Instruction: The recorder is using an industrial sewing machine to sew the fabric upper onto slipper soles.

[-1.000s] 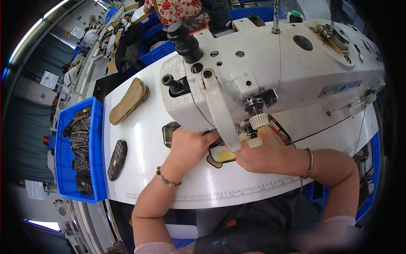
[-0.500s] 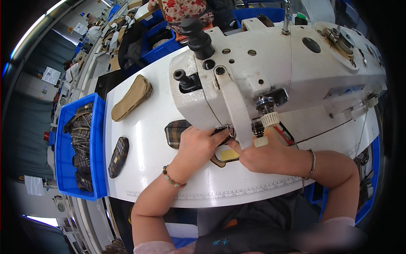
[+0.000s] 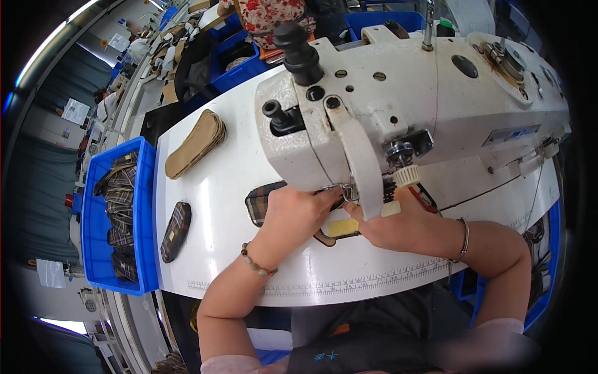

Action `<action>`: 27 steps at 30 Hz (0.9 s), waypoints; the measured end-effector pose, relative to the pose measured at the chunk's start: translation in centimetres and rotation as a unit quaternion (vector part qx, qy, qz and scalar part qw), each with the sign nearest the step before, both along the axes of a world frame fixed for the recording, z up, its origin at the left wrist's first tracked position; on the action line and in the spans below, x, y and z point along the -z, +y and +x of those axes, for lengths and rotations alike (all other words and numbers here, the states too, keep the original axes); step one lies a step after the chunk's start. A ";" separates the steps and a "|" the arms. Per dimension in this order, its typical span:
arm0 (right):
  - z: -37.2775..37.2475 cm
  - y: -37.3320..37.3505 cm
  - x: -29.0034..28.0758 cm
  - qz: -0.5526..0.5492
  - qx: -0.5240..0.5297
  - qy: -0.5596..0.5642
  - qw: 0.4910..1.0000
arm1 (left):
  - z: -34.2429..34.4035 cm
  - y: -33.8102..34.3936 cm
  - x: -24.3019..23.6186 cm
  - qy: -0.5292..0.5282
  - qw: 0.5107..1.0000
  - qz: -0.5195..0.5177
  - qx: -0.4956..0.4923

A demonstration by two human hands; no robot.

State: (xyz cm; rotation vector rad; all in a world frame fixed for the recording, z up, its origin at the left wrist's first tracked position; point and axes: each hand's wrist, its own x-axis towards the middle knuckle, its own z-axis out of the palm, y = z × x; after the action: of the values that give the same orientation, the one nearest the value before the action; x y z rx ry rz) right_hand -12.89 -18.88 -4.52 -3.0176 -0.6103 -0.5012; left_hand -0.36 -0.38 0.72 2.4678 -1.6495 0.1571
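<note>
A plaid fabric piece (image 3: 256, 204) with dark edging lies under the head of a white sewing machine (image 3: 367, 112). My left hand (image 3: 294, 213) is closed on it, fingertips beside the needle area. From the right, my right hand (image 3: 398, 225) grips the work's edge, its index finger pointing at the presser foot. Between my hands show a yellow patch (image 3: 343, 227) and the tip of a tan sole-shaped piece (image 3: 325, 239). The machine's lever and my fingers hide the stitching spot.
At the left of the white table (image 3: 218, 249) lie a stack of tan sole-shaped pieces (image 3: 196, 144) and a plaid shoe-shaped piece (image 3: 176, 232). A blue bin (image 3: 149, 249) holds more plaid pieces. Beyond the table, a person in a floral top (image 3: 272, 19) sits near blue bins.
The view has shifted slightly, so the machine appears a little further right. Both hands keep their hold beside the needle, with the plaid fabric piece turned slightly.
</note>
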 end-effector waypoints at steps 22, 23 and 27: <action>-0.2 -0.6 -1.5 0.057 -0.060 0.003 0.997 | 1.6 0.3 1.6 0.061 0.980 -0.172 0.079; -0.2 -0.5 -1.3 0.056 -0.058 0.003 0.997 | 1.5 0.4 1.6 0.094 0.981 -0.160 0.064; -0.3 -0.1 -1.4 0.054 -0.052 -0.007 0.997 | 0.8 0.0 0.5 0.094 0.984 -0.130 0.078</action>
State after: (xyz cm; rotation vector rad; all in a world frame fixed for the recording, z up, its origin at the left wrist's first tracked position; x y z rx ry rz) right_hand -13.24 -19.02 -3.16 -2.8658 -0.7130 -0.5310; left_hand 0.45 -0.38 0.21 2.0856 -1.6196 0.1078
